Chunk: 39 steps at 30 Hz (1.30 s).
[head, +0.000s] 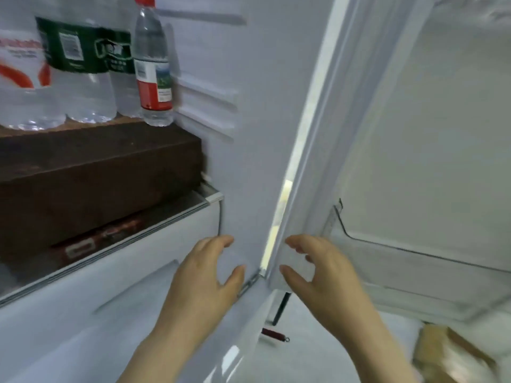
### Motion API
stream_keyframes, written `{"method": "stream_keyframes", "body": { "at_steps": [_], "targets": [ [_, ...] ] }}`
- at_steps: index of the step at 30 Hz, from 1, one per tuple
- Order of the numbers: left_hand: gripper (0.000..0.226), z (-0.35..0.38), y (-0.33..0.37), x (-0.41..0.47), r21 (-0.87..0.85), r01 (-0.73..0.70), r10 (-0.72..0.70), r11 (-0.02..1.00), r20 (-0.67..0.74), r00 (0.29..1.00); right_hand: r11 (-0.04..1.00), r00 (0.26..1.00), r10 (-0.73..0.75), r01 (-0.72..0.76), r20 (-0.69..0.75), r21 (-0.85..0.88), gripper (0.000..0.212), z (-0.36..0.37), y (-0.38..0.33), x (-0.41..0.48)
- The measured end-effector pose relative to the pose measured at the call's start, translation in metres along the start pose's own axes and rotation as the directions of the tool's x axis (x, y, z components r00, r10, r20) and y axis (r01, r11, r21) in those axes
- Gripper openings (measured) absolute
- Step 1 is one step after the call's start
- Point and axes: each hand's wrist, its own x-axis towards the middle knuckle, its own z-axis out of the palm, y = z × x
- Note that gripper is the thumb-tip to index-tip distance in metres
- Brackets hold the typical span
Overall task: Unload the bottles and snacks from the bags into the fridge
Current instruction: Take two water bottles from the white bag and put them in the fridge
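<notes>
So the glass shelf (pixel 190 205) in the fridge has a big dark brown box (pixel 96 175) sitting right on it, running nearly up to the right wall. The box kinda works as a second level: four water bottles stand upright on top, packed side by side. Rightmost is the red-label bottle (pixel 153 70), then a small green-label bottle (pixel 120 62), a big green-label bottle (pixel 74 56), and a blurry white-label bottle (pixel 19 64) cut off at the left edge. A red pack (pixel 102 239) shows through the glass underneath; can't tell what it rests on.
</notes>
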Motion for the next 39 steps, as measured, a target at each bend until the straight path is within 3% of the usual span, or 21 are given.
{"method": "stream_keyframes", "body": {
  "at_steps": [5, 12, 23, 31, 39],
  "targets": [
    [0.04, 0.041, 0.019, -0.02, -0.02, -0.03, 0.033, 0.999, 0.192, 0.981, 0.994, 0.994, 0.113, -0.113, -0.001, 0.004, 0.036, -0.006, 0.034, -0.051],
    [0.037, 0.098, 0.065, -0.06, -0.055, -0.094, 0.107, 0.994, 0.343, 0.933, 0.953, 0.951, 0.3, -0.303, -0.073, -0.029, 0.035, -0.042, 0.098, -0.124],
    [0.038, 0.201, 0.178, -0.148, -0.193, -0.282, 0.342, 0.94, 0.559, 0.755, 0.834, 0.816, 0.531, -0.551, -0.229, -0.029, 0.036, -0.124, 0.178, -0.271],
    [0.04, 0.264, 0.237, -0.19, -0.318, -0.44, 0.529, 0.84, 0.664, 0.528, 0.654, 0.615, 0.722, -0.756, -0.317, 0.023, 0.039, -0.155, 0.2, -0.363],
    [0.042, 0.327, 0.287, -0.212, -0.494, -0.481, 0.641, 0.724, 0.739, 0.207, 0.364, 0.304, 0.874, -0.926, -0.38, 0.097, 0.039, -0.171, 0.207, -0.42]
  ]
}}
